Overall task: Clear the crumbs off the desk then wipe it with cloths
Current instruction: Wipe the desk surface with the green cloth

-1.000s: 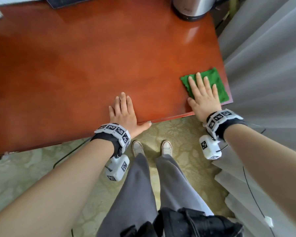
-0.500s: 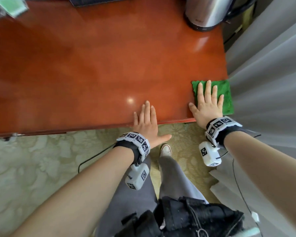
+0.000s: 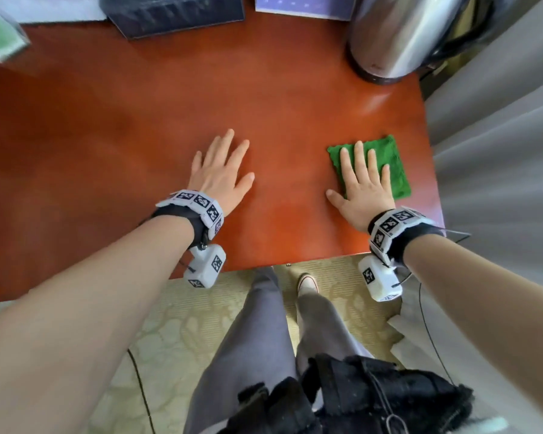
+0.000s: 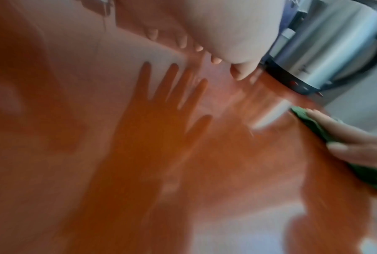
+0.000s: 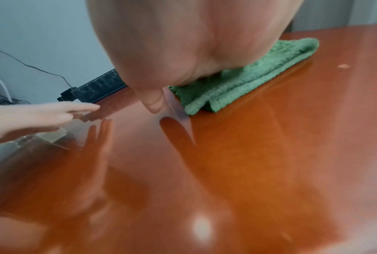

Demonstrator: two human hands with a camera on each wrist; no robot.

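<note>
Cloth [image 3: 389, 164] lies flat on desk [image 3: 138, 136], near its right edge, under right hand [image 3: 362, 186]. Fingers [image 3: 359, 158] straight and spread across the cloth's left half; thumb off the cloth, on bare wood. Right wrist view: palm presses down on the folded green cloth [image 5: 248, 77], thumb tip touching the desk [image 5: 270, 154] just beside the fold. One small pale crumb [image 5: 343, 66] sits on the wood right of the cloth, apart from it.

Change from half a second ago: both hands are further in from the near edge. The left hand [image 3: 218, 170] was at the edge, thumb hanging over; now it is wholly over the wood. The cloth has gone forward with the right hand, toward the kettle [image 3: 398, 36], still well apart from it.

Pose: left hand palm-down, fingers straight and fanned, holding nothing. Left wrist view is blurred; fingertips [image 4: 183, 42] appear just above the surface, contact cannot be told. Both forearms extend forward, roughly parallel, hands well apart. Right hand flat, not gripping the cloth
</note>
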